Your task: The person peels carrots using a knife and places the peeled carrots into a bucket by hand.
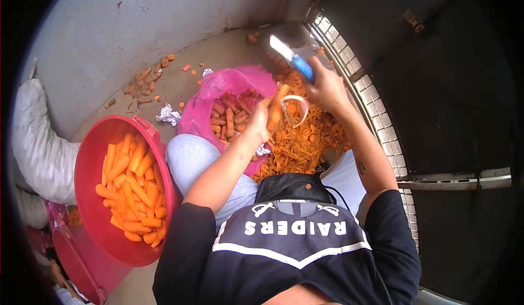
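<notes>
A carrot is gripped in my left hand, with a strip of peel curling off beside it. My right hand is closed round the blue handle of a knife, its pale blade pointing up and left, apart from the carrot. Under both hands spreads a heap of orange peelings. Left of my left hand, a pink mesh bag lies open with unpeeled carrots inside.
A red tub of peeled carrots stands at my left. Carrot pieces and crumpled paper lie near the grey wall. Another person's sleeve shows at the far left, above a second red tub.
</notes>
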### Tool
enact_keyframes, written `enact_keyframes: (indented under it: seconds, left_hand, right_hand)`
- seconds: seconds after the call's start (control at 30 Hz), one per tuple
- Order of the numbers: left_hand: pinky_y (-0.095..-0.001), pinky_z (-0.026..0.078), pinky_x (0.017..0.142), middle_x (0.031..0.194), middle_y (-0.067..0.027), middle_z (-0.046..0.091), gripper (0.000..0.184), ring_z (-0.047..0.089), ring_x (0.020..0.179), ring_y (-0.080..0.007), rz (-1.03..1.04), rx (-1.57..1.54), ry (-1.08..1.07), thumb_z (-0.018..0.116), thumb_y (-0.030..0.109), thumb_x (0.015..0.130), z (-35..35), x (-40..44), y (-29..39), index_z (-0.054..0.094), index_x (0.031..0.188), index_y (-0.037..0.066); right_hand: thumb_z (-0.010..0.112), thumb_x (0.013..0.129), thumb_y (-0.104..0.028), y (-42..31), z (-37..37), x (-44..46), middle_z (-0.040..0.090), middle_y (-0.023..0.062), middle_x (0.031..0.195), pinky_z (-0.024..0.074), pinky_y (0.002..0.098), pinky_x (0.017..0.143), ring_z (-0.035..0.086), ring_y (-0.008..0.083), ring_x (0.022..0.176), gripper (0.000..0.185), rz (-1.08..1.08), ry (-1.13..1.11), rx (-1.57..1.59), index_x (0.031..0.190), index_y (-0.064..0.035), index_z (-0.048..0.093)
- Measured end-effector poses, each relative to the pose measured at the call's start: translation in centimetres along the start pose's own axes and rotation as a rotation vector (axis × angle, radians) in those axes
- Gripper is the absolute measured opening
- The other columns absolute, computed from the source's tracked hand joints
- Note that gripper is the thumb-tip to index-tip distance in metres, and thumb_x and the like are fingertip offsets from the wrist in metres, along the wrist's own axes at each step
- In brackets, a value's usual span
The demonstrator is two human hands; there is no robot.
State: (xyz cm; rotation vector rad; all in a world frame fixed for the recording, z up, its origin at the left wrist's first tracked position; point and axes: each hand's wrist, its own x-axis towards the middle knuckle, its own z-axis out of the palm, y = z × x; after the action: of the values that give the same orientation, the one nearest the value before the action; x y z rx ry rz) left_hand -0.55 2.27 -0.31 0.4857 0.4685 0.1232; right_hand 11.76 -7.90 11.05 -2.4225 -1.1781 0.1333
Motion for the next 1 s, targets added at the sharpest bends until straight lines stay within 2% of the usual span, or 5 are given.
enact_keyframes:
  seconds: [0.3, 0.5, 0.7, 0.87, 1.0]
  left_hand:
    - [-0.0348, 0.057, 0.077, 0.095, -0.0098, 0.065, 0.035, 0.067, 0.086, -0.0199, 0.023, -0.129, -0.022, 0.035, 0.025, 0.098, 0.4, -0.4, -0.2, 0.057, 0.113, 0.002]
    - [-0.0350, 0.058, 0.064, 0.084, -0.0103, 0.064, 0.034, 0.067, 0.071, -0.0203, 0.072, -0.106, 0.059, 0.039, 0.025, 0.098, 1.0, -1.0, -0.8, 0.060, 0.106, 0.000]
    - [-0.0310, 0.051, 0.045, 0.072, -0.0060, 0.057, 0.033, 0.058, 0.053, -0.0166, 0.060, 0.224, 0.043, 0.043, 0.029, 0.099, 0.7, -1.8, -2.4, 0.060, 0.102, 0.001]
    - [-0.0275, 0.048, 0.045, 0.074, -0.0058, 0.059, 0.032, 0.058, 0.054, -0.0142, 0.089, 0.310, -0.009, 0.048, 0.030, 0.099, 1.1, -1.8, -2.2, 0.059, 0.102, 0.001]
    - [-0.0253, 0.050, 0.046, 0.075, -0.0077, 0.062, 0.031, 0.060, 0.055, -0.0145, 0.079, 0.296, -0.050, 0.050, 0.031, 0.098, 0.4, -1.5, -1.7, 0.059, 0.102, 0.002]
  right_hand:
    - [0.061, 0.080, -0.018, -2.0, 0.9, -0.3, 0.063, 0.0208, 0.072, 0.0465, 0.0521, 0.066, 0.062, 0.0425, 0.073, 0.027, -0.135, -0.022, -0.165, 0.103, -0.0108, 0.049]
    - [0.059, 0.081, -0.016, -1.4, 1.9, 0.0, 0.064, 0.0205, 0.075, 0.0471, 0.0517, 0.067, 0.063, 0.0417, 0.075, 0.027, -0.135, -0.062, -0.165, 0.105, -0.0112, 0.048]
    - [0.059, 0.084, -0.014, 1.6, 0.1, 2.2, 0.066, 0.0186, 0.082, 0.0501, 0.0483, 0.071, 0.065, 0.0395, 0.077, 0.031, 0.027, -0.013, -0.232, 0.112, -0.0109, 0.047]
    - [0.057, 0.081, -0.016, 3.6, 0.4, 2.5, 0.064, 0.0245, 0.080, 0.0468, 0.0526, 0.073, 0.062, 0.0443, 0.082, 0.028, -0.039, 0.043, -0.192, 0.107, -0.0108, 0.047]
    - [0.058, 0.081, -0.017, 4.1, 0.4, 3.6, 0.066, 0.0221, 0.085, 0.0485, 0.0512, 0.072, 0.065, 0.0412, 0.083, 0.031, 0.082, 0.056, -0.232, 0.109, -0.0113, 0.047]
